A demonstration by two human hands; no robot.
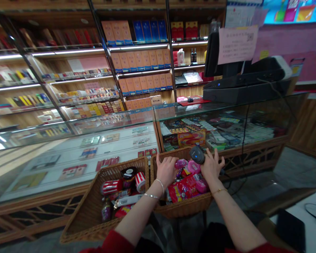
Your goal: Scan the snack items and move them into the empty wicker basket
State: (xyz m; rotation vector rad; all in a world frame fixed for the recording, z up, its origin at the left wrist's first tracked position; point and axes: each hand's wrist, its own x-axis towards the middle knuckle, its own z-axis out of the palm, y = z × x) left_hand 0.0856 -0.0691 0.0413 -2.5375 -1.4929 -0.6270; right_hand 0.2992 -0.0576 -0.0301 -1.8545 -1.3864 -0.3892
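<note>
My left hand (167, 173) is over the left side of the right wicker basket (186, 208), thumb raised apart from the fingers. Its fingertips are beside a purple-pink packet (180, 163); whether they touch it I cannot tell. In my right hand (212, 168) is a dark barcode scanner (197, 155) with a blue light, its grip mostly hidden by the hand and some fingers stretched out. Below the scanner lies a round pink container (193, 167). A red snack bag (185, 188) and another pink container (201, 185) fill the basket's front.
The left wicker basket (80, 214) holds red-and-white striped tubs (112, 187), a bottle (106, 212) and packets. Behind stands a glass display counter (121, 144) with a monitor (212, 54) on top. A black cable (244, 130) hangs down its front. A white table (314, 211) is at right.
</note>
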